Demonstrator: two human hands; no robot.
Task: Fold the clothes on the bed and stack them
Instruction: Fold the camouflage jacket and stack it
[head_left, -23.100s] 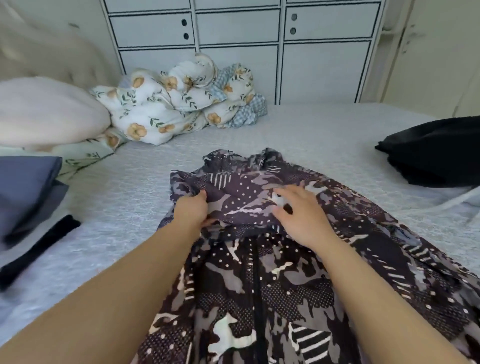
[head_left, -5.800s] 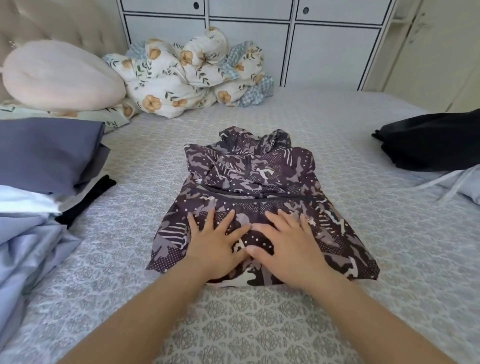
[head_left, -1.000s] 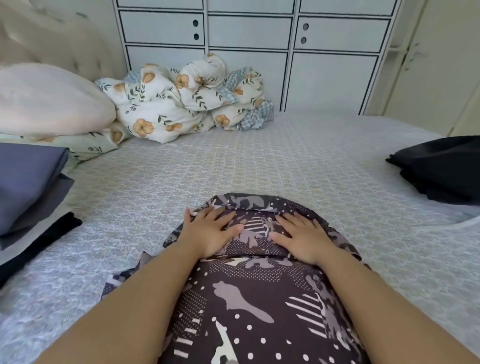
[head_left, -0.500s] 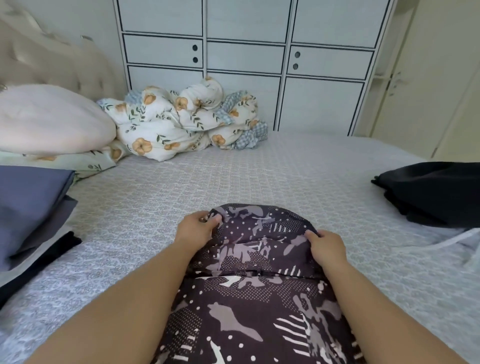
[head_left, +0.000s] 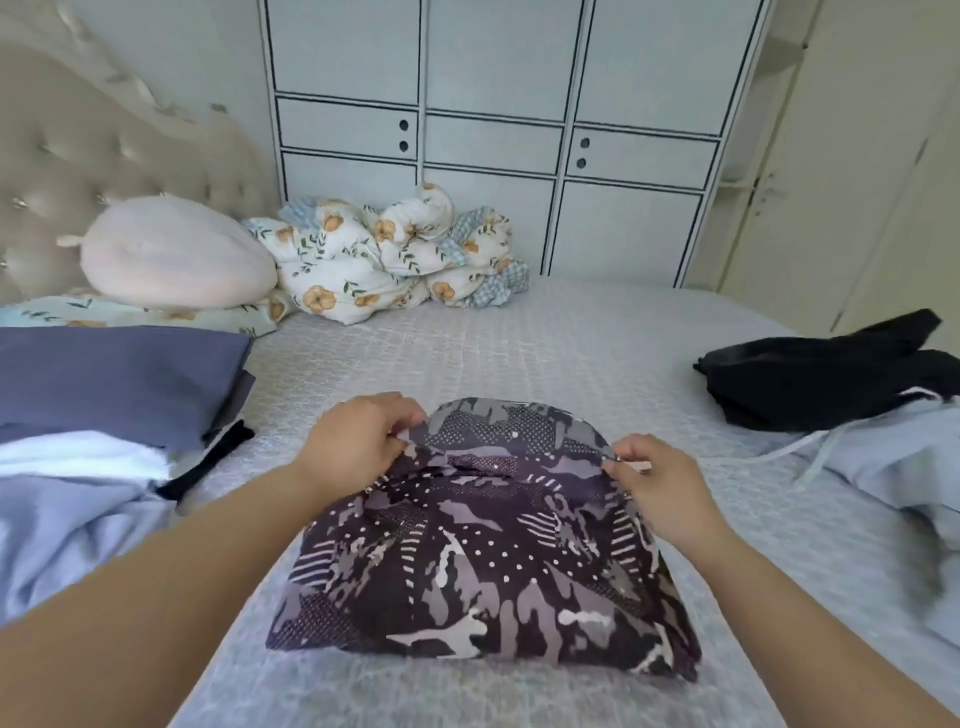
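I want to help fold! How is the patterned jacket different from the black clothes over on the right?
The patterned jacket has grey and white camouflage shapes and dots; the black clothes are plain. The jacket lies folded in a neat bundle, pinched by the left hand and right hand; the black clothes lie rumpled and untouched. Both rest on the bed.

No readable text, label, brand, number or sign appears anywhere.
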